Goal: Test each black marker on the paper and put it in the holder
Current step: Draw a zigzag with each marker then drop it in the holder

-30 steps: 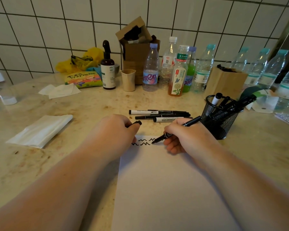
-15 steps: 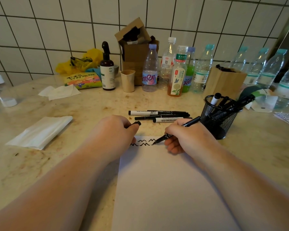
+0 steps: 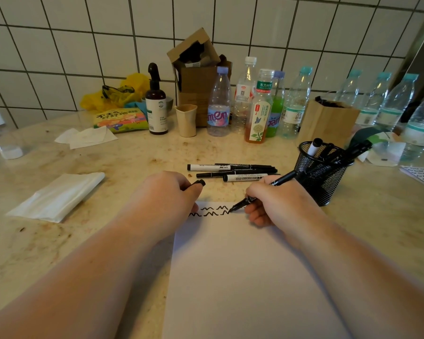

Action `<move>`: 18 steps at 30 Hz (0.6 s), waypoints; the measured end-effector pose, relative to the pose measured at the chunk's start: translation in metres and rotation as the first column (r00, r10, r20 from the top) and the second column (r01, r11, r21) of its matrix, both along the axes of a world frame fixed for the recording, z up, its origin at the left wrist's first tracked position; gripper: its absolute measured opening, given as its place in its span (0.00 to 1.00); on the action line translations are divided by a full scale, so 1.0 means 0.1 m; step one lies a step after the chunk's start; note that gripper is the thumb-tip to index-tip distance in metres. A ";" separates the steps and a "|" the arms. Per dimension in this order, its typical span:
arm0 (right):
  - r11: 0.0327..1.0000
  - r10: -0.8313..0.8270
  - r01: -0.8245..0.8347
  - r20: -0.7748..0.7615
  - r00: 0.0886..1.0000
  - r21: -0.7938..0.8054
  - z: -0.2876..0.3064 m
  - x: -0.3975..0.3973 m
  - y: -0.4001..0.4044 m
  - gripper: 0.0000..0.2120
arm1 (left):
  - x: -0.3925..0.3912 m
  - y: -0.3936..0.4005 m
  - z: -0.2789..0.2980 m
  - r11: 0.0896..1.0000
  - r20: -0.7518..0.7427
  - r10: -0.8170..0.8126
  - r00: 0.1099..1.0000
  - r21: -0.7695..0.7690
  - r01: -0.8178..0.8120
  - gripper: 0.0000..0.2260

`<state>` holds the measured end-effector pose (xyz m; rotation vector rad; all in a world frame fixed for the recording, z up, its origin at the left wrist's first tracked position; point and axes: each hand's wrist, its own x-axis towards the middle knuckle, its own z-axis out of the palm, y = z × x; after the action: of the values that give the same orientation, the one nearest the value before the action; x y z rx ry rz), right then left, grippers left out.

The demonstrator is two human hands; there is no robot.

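Since a moment ago my right hand (image 3: 277, 199), gripping the marker (image 3: 262, 192), has extended the zigzag (image 3: 209, 211) rightward on the paper (image 3: 242, 277), so it writes and seems ready for the holder (image 3: 321, 176), while my left hand (image 3: 167, 194) stays closed around the cap (image 3: 199, 183).

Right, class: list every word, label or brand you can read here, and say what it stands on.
"WHITEBOARD MARKER": white-barrelled marker lying on the table.
"东方树叶": green label band of the tea bottle.
Partly read, "nten": label of the water bottle.
Too blurred: snack packet, brown spray bottle, other bottles' labels.
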<state>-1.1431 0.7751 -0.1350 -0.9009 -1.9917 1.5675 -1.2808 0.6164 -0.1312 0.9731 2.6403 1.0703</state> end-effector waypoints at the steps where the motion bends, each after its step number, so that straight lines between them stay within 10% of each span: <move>1: 1.000 -0.008 0.008 -0.005 1.000 -0.003 0.00 0.00 0.00 0.07 | 0.00 0.00 0.00 1.000 -0.001 0.001 1.000 0.001 -0.001 0.16; 18: 0.993 -0.052 0.041 -0.100 0.994 -0.111 0.04 0.03 0.03 0.06 | 0.01 -0.01 -0.01 0.999 -0.048 -0.045 0.998 -0.003 0.045 0.13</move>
<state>-1.1397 0.7786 -0.1305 -0.8822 -1.8169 1.6749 -1.2794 0.6154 -0.1319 1.0651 2.6430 1.0481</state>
